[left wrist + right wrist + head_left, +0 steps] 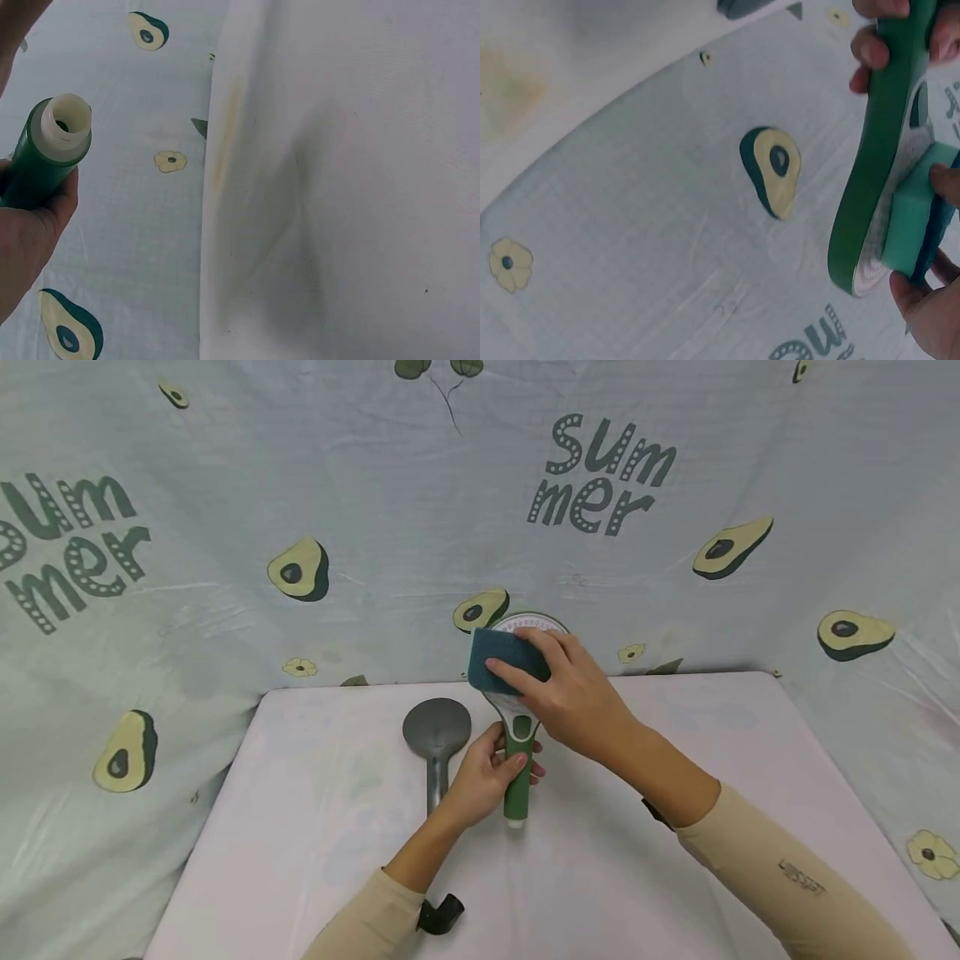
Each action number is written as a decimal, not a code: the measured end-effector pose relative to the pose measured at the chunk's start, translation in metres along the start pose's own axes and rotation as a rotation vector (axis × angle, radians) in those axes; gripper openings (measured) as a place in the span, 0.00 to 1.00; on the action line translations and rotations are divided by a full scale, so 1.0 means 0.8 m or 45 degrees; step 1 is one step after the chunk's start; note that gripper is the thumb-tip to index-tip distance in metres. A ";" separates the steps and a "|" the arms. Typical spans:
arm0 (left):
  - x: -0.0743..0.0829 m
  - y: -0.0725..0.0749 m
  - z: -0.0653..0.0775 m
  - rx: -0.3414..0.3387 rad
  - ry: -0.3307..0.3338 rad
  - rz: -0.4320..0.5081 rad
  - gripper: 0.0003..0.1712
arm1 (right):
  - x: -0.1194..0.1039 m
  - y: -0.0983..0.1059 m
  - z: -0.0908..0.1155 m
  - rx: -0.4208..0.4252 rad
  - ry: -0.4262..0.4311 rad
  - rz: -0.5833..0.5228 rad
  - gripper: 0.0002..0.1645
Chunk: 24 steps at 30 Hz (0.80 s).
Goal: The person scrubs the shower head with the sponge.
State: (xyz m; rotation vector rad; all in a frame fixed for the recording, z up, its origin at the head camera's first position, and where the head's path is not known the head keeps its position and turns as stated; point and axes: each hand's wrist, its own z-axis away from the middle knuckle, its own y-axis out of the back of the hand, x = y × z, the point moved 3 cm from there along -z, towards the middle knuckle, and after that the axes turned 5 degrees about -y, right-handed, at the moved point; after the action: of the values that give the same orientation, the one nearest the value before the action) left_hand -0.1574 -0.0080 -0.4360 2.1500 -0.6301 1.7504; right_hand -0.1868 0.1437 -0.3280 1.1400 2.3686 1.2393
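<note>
In the head view my left hand (480, 781) grips the green handle of a shower head (517, 793), which is held up above the table with its white face toward me. The left wrist view shows the open, hollow white end of that handle (69, 124). My right hand (577, 693) pinches a sponge (502, 660), dark teal on one side and light green on the other. Its light green side (911, 217) lies against the shower head's face in the right wrist view. Part of that face is hidden behind the sponge and fingers.
Left of the shower head, a grey round-headed thing with a straight handle (437, 728) lies on the pale table (322, 827); my left arm hides its lower part. A black curved piece (442, 914) shows beside the left sleeve. An avocado-print cloth (390, 568) hangs behind the table.
</note>
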 end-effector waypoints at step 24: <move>0.001 0.003 -0.001 0.087 0.055 0.024 0.25 | -0.016 -0.006 0.022 -0.130 0.142 0.012 0.37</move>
State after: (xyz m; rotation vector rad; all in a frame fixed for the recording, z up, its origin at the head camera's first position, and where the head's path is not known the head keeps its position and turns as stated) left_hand -0.1595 -0.0100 -0.4352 2.1510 -0.5892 1.8486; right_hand -0.1714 0.1429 -0.3441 1.0787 2.3493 1.4449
